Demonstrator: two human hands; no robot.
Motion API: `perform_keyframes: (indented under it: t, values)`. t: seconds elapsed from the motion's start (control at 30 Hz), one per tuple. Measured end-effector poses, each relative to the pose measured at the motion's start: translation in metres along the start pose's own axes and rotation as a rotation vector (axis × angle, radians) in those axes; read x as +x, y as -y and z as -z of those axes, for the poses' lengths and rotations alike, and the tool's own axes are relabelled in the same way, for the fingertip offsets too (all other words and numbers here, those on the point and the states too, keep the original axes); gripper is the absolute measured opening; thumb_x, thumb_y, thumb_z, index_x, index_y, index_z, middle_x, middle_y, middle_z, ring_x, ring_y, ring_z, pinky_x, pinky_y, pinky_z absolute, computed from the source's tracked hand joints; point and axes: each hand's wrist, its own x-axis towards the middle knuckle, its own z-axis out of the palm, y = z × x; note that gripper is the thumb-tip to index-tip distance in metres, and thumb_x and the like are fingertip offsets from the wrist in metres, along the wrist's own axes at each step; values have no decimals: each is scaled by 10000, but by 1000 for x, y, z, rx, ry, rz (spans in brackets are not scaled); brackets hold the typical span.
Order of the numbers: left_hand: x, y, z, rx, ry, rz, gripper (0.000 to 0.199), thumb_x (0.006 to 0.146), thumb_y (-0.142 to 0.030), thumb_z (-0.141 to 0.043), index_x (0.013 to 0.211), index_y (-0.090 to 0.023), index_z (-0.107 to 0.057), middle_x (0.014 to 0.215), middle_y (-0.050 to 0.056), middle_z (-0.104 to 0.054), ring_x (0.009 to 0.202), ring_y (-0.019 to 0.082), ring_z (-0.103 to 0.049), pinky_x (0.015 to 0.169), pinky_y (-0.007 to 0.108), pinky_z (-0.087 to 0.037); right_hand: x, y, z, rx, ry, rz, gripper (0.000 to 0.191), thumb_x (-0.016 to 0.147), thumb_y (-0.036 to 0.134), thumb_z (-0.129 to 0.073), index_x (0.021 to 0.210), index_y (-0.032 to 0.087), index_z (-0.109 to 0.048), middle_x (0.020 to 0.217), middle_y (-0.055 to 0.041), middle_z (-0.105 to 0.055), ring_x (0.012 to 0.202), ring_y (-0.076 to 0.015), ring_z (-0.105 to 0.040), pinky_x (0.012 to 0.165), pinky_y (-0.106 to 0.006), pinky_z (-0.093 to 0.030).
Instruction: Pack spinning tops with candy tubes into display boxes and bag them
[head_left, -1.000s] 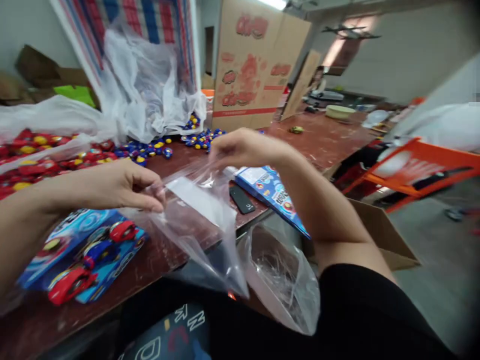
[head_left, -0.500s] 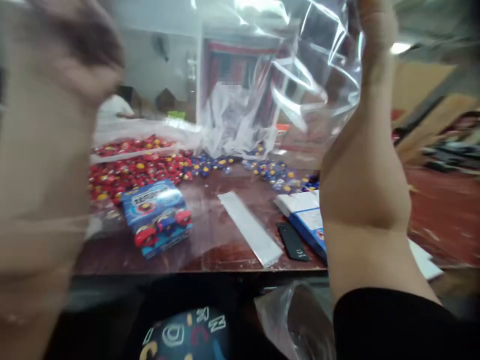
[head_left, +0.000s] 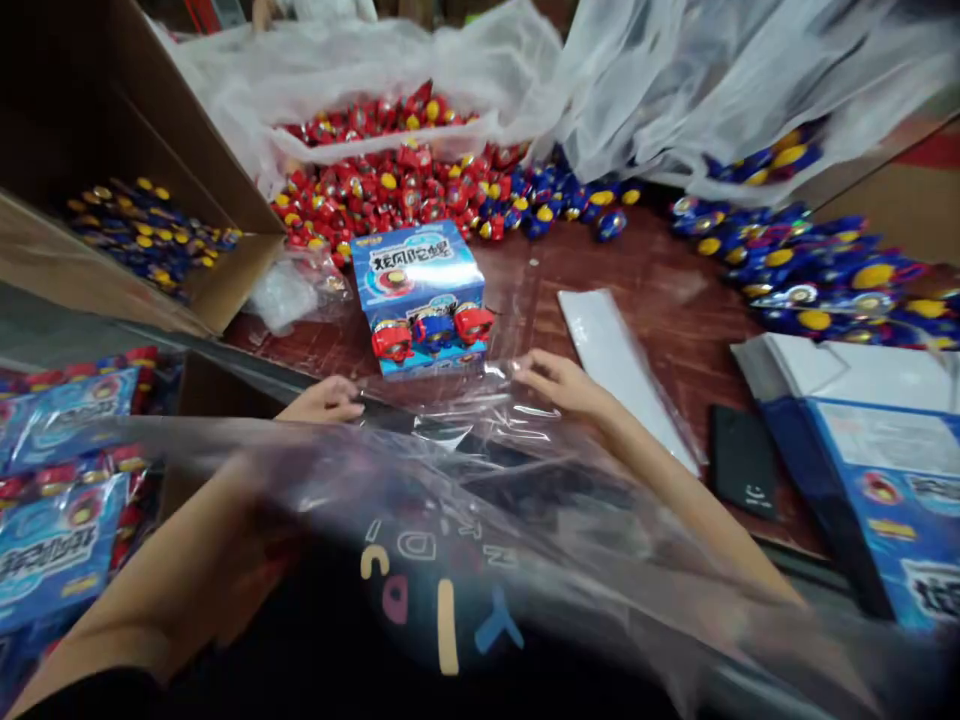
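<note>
A large clear plastic bag (head_left: 465, 470) spreads across my lap and over both forearms. Its far edge is pinched at the left by my left hand (head_left: 324, 400), fingers closed. On the other side my right hand (head_left: 559, 382) grips the same edge between thumb and fingers. Just beyond the bag, at the table's front edge, stands a blue display box (head_left: 420, 268) with red and blue toys along its front. Neither hand touches the box as far as I can see.
Red toys (head_left: 390, 190) and blue toys (head_left: 817, 260) are heaped on the table by white sacks (head_left: 480, 60). An open carton (head_left: 247, 280) with toys stands left, packed blue boxes (head_left: 60, 530) below it. Right: a plastic sleeve (head_left: 630, 370), black phone (head_left: 742, 460), flat blue cartons (head_left: 892, 470).
Both hands have come down from high in front of me to the table edge, bringing the clear bag down over my lap. My view has tilted downward.
</note>
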Motion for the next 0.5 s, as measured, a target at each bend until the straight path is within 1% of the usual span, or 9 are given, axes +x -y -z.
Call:
perform_keyframes:
  t: [0.1, 0.17, 0.2, 0.23, 0.3, 0.37, 0.4, 0.43, 0.5]
  values:
    - [46, 16, -4, 14, 11, 30, 618, 678, -470, -965, 1157, -203, -680, 541, -89, -540, 424, 101, -460, 454, 222, -320, 31, -13, -33, -8, -143, -69, 602, 884, 841, -565, 866, 244, -490, 944, -56, -677, 757, -172, -568, 736, -338, -490]
    - [70, 20, -10, 42, 4, 24, 486, 716, -443, -946, 1052, -181, -710, 503, -78, -494, 409, 91, -385, 451, 238, -260, 37, -14, -48, -14, -180, -109, 608, 886, 856, -544, 858, 257, -449, 914, -41, -643, 834, -193, -568, 800, -347, -492]
    - [75, 22, -12, 62, 9, 20, 415, 727, -438, -941, 957, -174, -717, 496, -66, -485, 416, 89, -368, 455, 243, -252, 30, -12, -54, -13, -183, -128, 607, 897, 859, -529, 861, 259, -442, 880, -30, -623, 849, -198, -566, 808, -344, -490]
    - [75, 23, -13, 83, 26, 17, 385, 730, -442, -942, 888, -170, -720, 513, -48, -509, 435, 92, -388, 465, 243, -269, 17, -10, -60, -10, -178, -146, 605, 911, 860, -512, 869, 260, -443, 853, -20, -608, 844, -197, -565, 801, -338, -489]
    - [63, 27, -13, 102, 97, -1, 408, 727, -474, -948, 903, -159, -758, 657, 11, -654, 553, 131, -544, 533, 236, -393, -27, -2, -70, 5, -145, -187, 586, 952, 845, -477, 897, 261, -456, 789, 1, -584, 773, -183, -560, 747, -322, -487]
    - [44, 32, -11, 98, 218, -24, 504, 751, -539, -924, 1052, -157, -794, 902, 64, -773, 793, 211, -698, 710, 262, -538, -84, 6, -77, 27, -109, -244, 547, 1006, 806, -425, 920, 266, -452, 694, 31, -537, 643, -165, -528, 655, -306, -469]
    - [35, 35, -10, 104, 286, -32, 559, 780, -576, -894, 1137, -159, -792, 1008, 77, -793, 909, 249, -728, 804, 290, -573, -112, 11, -80, 44, -100, -279, 525, 1028, 782, -404, 927, 269, -443, 662, 40, -522, 594, -161, -513, 619, -302, -457]
    - [27, 39, -9, 129, 351, -37, 599, 820, -610, -851, 1210, -162, -782, 1077, 84, -798, 981, 276, -736, 866, 319, -586, -139, 15, -81, 45, -102, -310, 503, 1045, 758, -393, 930, 270, -438, 654, 40, -531, 572, -162, -514, 600, -301, -452]
    - [19, 48, -6, 294, 471, -100, 618, 925, -655, -726, 1316, -177, -755, 1133, 89, -799, 1001, 293, -743, 904, 362, -589, -180, 20, -82, -52, -86, -324, 457, 1069, 698, -394, 936, 265, -457, 716, 6, -606, 604, -177, -571, 614, -307, -469]
